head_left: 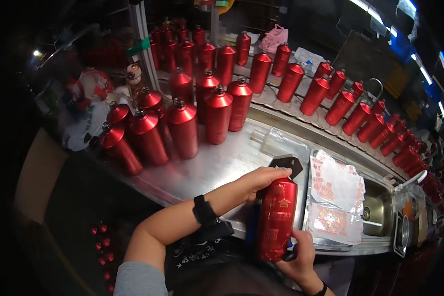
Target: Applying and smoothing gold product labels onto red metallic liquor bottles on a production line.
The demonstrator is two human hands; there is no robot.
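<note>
A red bottle [277, 222] with pale printed marks is held in front of me near the counter's front edge. Its neck end points away from me and its base toward me. My left hand [267, 178] is closed around the neck end, thumb stretched over it. Lower down, my right hand [300, 259] grips the base from the right side, its fingers partly hidden behind the bottle. Just beyond the left hand is a dark angular block [288, 163]. Printed transfer sheets [336, 182] lie on the counter to the bottle's right.
Several red bottles [182, 130] stand on the metal counter [237, 153] at left. More bottles [313, 96] line a conveyor [301, 123] along the back. A metal sink [380, 200] lies at right. A metal post [147, 54] rises at back left.
</note>
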